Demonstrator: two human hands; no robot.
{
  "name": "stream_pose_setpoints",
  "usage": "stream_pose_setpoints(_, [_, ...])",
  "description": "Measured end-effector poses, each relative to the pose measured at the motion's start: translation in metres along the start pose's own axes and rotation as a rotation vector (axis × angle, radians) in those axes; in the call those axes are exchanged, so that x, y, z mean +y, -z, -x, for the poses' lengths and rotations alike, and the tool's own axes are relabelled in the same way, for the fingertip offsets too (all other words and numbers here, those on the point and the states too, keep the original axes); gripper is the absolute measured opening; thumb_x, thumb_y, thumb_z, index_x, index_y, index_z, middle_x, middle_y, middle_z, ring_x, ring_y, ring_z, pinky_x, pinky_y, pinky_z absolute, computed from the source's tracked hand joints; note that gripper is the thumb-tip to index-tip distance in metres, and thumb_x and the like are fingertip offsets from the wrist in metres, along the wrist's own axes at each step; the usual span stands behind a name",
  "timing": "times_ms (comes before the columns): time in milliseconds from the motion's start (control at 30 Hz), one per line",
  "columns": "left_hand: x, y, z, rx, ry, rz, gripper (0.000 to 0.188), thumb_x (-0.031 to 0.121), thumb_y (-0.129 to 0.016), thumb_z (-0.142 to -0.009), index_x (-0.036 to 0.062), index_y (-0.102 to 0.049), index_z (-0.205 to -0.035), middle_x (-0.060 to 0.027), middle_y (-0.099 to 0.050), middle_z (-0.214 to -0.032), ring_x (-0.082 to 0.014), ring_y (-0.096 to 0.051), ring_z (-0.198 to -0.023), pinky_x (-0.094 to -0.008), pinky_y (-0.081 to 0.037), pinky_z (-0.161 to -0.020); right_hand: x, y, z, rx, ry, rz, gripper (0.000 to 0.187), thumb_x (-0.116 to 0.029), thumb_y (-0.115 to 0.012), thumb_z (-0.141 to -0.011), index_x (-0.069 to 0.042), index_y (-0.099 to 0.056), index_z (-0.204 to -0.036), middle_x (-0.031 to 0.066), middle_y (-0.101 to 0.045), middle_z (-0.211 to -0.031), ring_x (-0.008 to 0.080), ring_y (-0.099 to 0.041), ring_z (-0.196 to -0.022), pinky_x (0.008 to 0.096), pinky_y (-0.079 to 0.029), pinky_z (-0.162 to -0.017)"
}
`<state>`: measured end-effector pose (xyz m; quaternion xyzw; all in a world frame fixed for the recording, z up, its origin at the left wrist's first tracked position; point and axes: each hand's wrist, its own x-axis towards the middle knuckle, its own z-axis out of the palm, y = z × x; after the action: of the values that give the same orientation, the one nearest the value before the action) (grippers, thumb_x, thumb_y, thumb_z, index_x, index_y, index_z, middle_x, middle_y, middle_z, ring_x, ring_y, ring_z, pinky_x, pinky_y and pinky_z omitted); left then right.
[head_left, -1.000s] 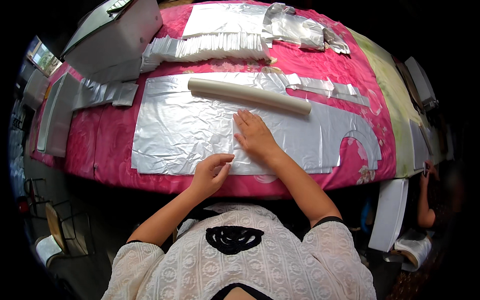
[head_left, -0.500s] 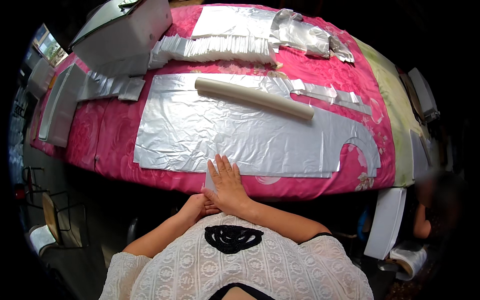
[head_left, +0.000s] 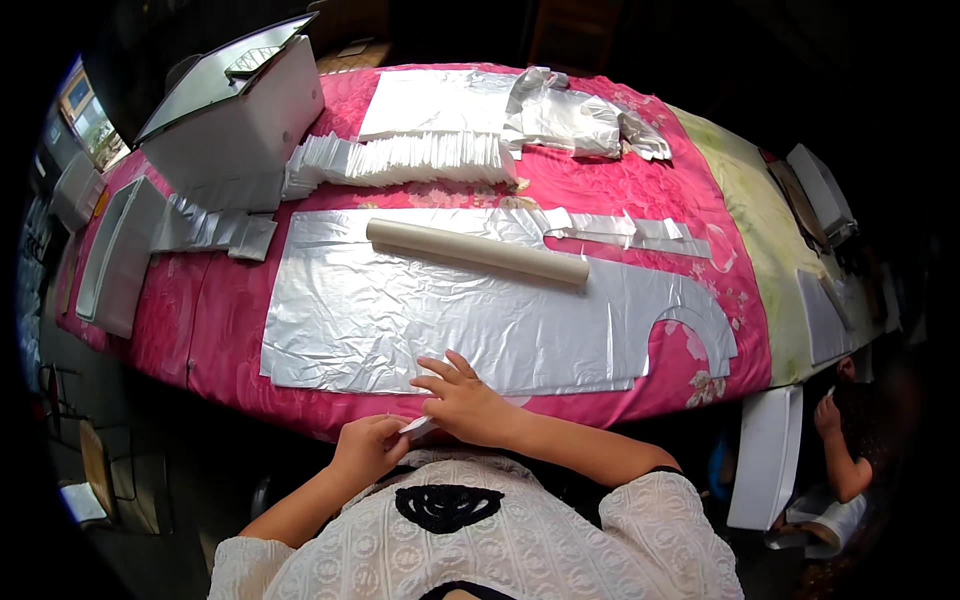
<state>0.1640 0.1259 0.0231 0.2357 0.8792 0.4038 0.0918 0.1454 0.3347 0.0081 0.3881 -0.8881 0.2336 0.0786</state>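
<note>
My left hand [head_left: 368, 447] is closed by the table's front edge, its fingertips pinching a small folded white plastic piece [head_left: 418, 427]. Beside it, my right hand [head_left: 468, 405] has its fingers spread over the near edge of a stack of thin silvery-white plastic sheets [head_left: 400, 310]. The right thumb is close to the folded piece; whether they touch is hard to make out. The sheets lie flat, with a curved cut-out at their right end. Across them rests a beige tube [head_left: 475, 251].
A pink flowered cloth [head_left: 230, 330] covers the table. Behind the sheets runs a row of folded white packets [head_left: 400, 160]. Two white bins, one large [head_left: 240, 130] and one narrow [head_left: 120, 265], stand left. A co-worker's arm [head_left: 845, 455] shows at right, past a white box [head_left: 768, 460].
The view has tilted, so the table sits lower. My right hand has lifted from flat to spread, bent fingers. My left hand has moved left, out from under it, pinching the folded piece.
</note>
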Motion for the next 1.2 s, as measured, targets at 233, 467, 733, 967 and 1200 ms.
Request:
stream_pose_setpoints(233, [-0.009,-0.002,-0.022,0.056,-0.139,0.008,0.024,0.012,-0.068,-0.076,0.0055,-0.063,-0.099,-0.0113,-0.066,-0.101,-0.0257,-0.065,-0.084,-0.032,-0.053,-0.069,0.138,0.071,-0.018,0.342,-0.769,-0.582,0.014,-0.012,-0.067,-0.079,-0.005,-0.064,-0.091,0.0051,-0.066,-0.083,0.0152,-0.061,-0.081,0.0317,-0.045,-0.08])
stream_pose_setpoints(467, [-0.008,-0.009,-0.034,-0.059,-0.097,0.159,0.023,0.008,-0.066,-0.078,0.004,-0.063,-0.1,-0.0127,-0.066,-0.1,-0.0266,-0.065,-0.088,-0.0315,-0.052,-0.074,0.333,0.082,-0.069,1.022,-1.039,-0.947,0.02,-0.009,-0.066,-0.082,-0.001,-0.061,-0.099,0.0063,-0.066,-0.087,0.0123,-0.061,-0.078,0.0246,-0.048,-0.07])
stream_pose_setpoints(733, [-0.016,-0.004,-0.033,-0.096,-0.001,0.186,0.025,0.007,-0.067,-0.077,0.0053,-0.063,-0.101,-0.0112,-0.066,-0.101,-0.0242,-0.066,-0.083,-0.0295,-0.053,-0.068,0.358,0.063,-0.1,0.415,-1.356,0.295,0.047,-0.039,-0.071,-0.073,-0.005,-0.062,-0.104,0.0168,-0.063,-0.102,0.031,-0.056,-0.099,0.039,-0.046,-0.085])
stream_pose_setpoints(967, [-0.021,-0.011,-0.036,-0.068,-0.123,0.192,0.025,0.006,-0.067,-0.076,0.0053,-0.063,-0.101,-0.0111,-0.066,-0.1,-0.0227,-0.065,-0.082,-0.029,-0.054,-0.065,0.367,0.071,-0.065,0.294,-0.937,0.234,0.061,-0.029,-0.063,-0.074,0.001,-0.047,-0.126,0.0207,-0.046,-0.13,0.0367,-0.04,-0.121,0.0406,-0.032,-0.103])
stream_pose_setpoints(1200, [-0.021,-0.013,-0.03,-0.082,-0.169,0.164,0.024,0.005,-0.067,-0.076,0.0061,-0.064,-0.1,-0.0116,-0.066,-0.098,-0.0255,-0.065,-0.083,-0.0311,-0.054,-0.068,0.357,0.056,-0.069,0.276,-0.854,0.396,0.056,-0.016,-0.055,-0.074,0.004,-0.046,-0.125,0.0242,-0.05,-0.125,0.0336,-0.045,-0.12,0.0391,-0.034,-0.102])
